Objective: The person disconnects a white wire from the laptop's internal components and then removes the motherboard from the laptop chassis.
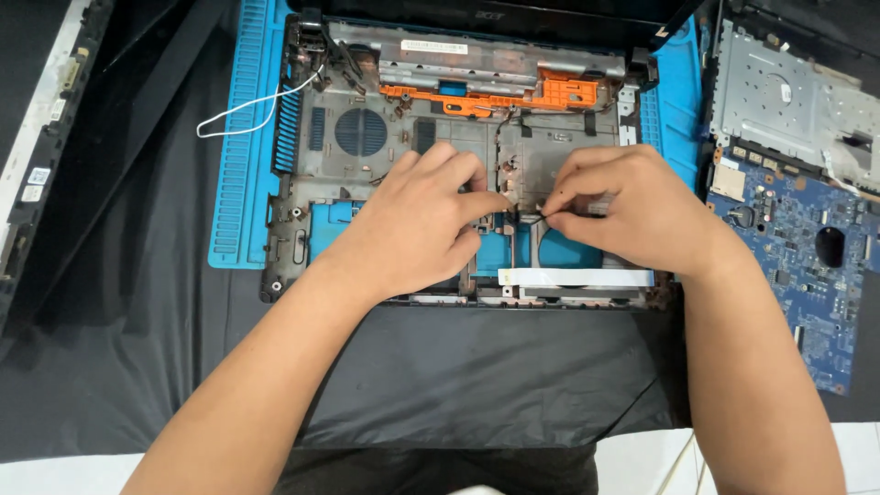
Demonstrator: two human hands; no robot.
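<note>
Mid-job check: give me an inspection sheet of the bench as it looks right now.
Surface: blue ribbed mat on a black cloth.
Job's things: gutted laptop base, orange bracket at its rear, white ribbon strip at its front edge.
Clutter: blue circuit board and metal plate at right; dark panel at left.
Hands: left hand and right hand meet fingertip to fingertip at the base's centre; what they pinch is hidden.
Cables: white wire loop off the base's left rear corner.
Surroundings: white floor.
</note>
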